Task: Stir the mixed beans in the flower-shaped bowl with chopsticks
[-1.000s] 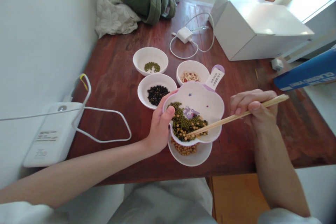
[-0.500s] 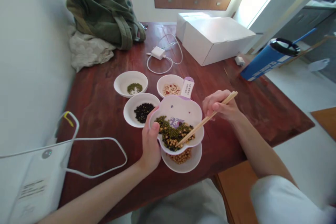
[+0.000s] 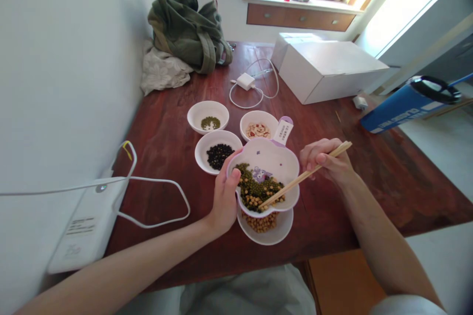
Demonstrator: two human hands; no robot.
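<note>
My left hand (image 3: 223, 199) grips the left rim of a white and purple cartoon bowl (image 3: 283, 162), tilted toward me, with mixed green, black and tan beans (image 3: 258, 189) gathered at its near side. In my right hand (image 3: 327, 160) is a pair of wooden chopsticks (image 3: 306, 173), their tips among those beans. Partly hidden beneath the tilted bowl is a white bowl (image 3: 284, 231) of tan soybeans (image 3: 260, 224). Behind stand three more white bowls: one with black beans (image 3: 219, 156), one with a few green beans (image 3: 210, 123), one with pale, red-edged pieces (image 3: 257, 130).
A white charger with its cable (image 3: 246, 81) lies behind the bowls. Farther back are a green bag (image 3: 185, 29) and a white box (image 3: 332, 69). A blue tumbler (image 3: 402, 106) lies tilted at right. A white power bank-like device (image 3: 88, 221) with a cord is at left.
The view has shifted left, so everything appears farther right. Both hands keep their holds, and the chopstick tips stay in the beans near the bowl's front edge.
</note>
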